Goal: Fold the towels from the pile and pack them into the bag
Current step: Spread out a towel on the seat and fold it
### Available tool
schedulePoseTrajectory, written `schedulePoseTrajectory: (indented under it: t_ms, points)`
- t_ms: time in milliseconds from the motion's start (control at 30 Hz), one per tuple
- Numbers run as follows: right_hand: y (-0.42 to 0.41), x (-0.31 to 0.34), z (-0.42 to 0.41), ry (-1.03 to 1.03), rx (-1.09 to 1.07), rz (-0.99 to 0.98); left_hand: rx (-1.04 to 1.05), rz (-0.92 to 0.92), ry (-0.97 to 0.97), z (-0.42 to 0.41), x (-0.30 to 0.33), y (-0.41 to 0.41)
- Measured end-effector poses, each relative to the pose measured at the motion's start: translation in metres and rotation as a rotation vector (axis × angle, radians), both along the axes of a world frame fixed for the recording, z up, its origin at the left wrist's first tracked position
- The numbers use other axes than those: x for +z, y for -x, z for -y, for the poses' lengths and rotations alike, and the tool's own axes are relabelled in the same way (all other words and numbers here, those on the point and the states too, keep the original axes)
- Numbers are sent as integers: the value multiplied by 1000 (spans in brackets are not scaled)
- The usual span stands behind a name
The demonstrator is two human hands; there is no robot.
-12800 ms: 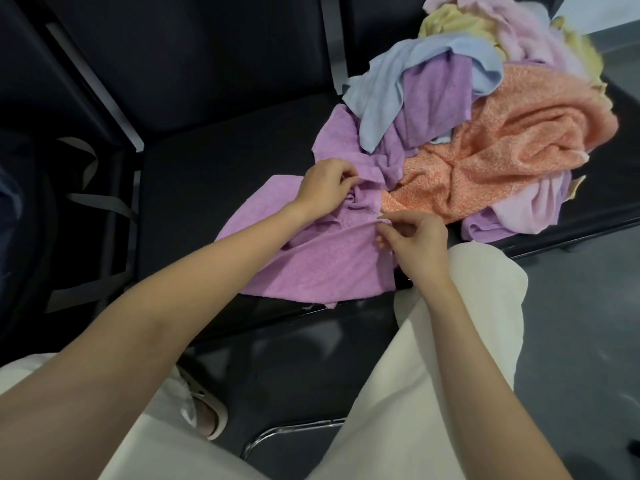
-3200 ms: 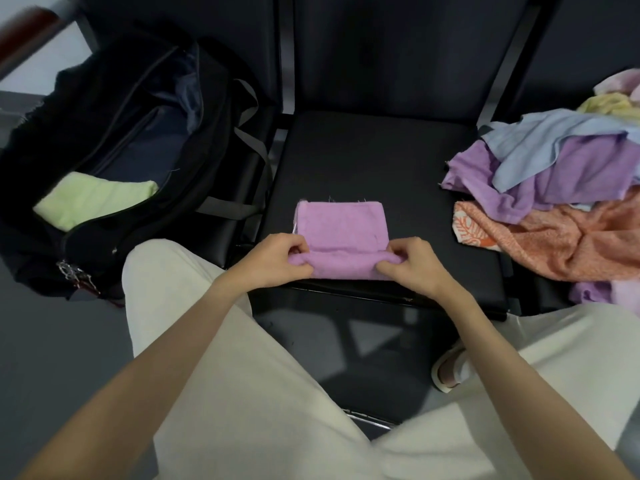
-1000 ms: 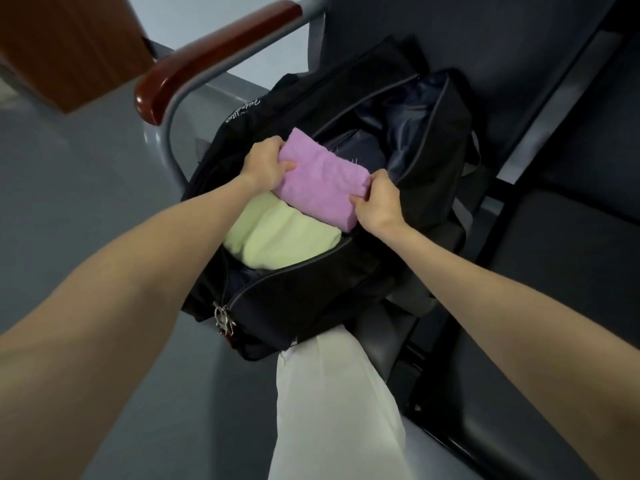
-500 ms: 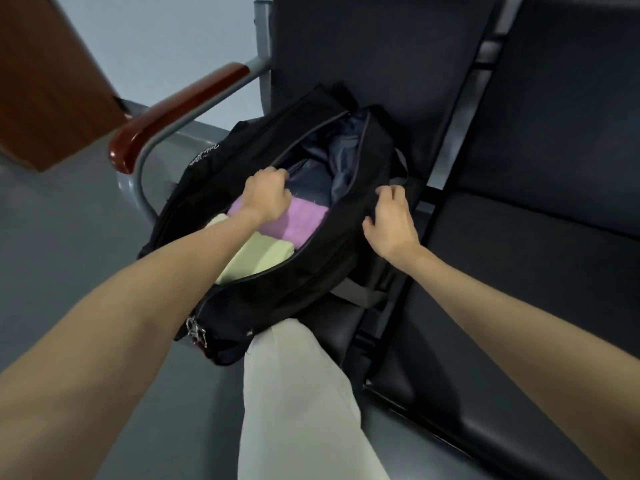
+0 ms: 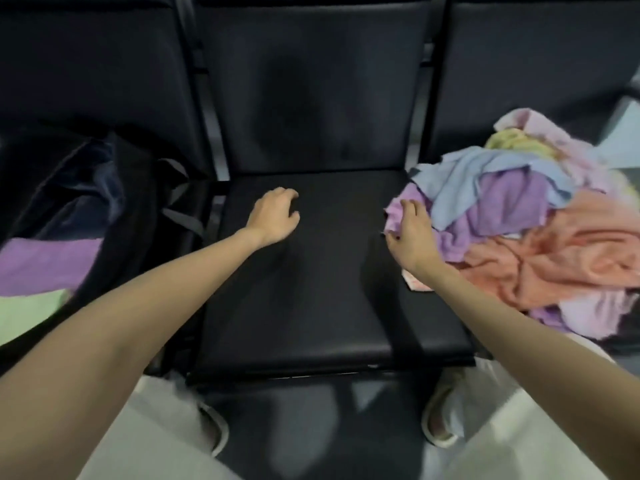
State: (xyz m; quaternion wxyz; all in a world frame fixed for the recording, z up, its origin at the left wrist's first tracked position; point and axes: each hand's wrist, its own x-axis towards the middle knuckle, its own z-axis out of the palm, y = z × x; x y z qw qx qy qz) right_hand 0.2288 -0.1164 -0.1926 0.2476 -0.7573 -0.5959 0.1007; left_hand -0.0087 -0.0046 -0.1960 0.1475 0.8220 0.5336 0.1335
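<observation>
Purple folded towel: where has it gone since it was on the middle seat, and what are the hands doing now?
The purple folded towel went left into the bag, beside the green towel, and both hands let it go. The left hand now hangs empty over the middle seat; the right hand has reached the pile, touching a lilac towel. The pile looks unchanged.

The purple towel (image 5: 48, 265) now lies in the bag (image 5: 114, 216) on the green towel (image 5: 27, 317), released. The left hand (image 5: 273, 216) hovers over the seat (image 5: 311, 289); the right hand (image 5: 412, 233) touches the pile (image 5: 519, 220).
</observation>
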Motion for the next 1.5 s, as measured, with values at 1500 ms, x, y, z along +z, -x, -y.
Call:
schedulePoseTrajectory:
  t_ms: [1500]
  points:
    - [-206,64,18,-771,-465,-478,27,1025,311,16,139,-301]
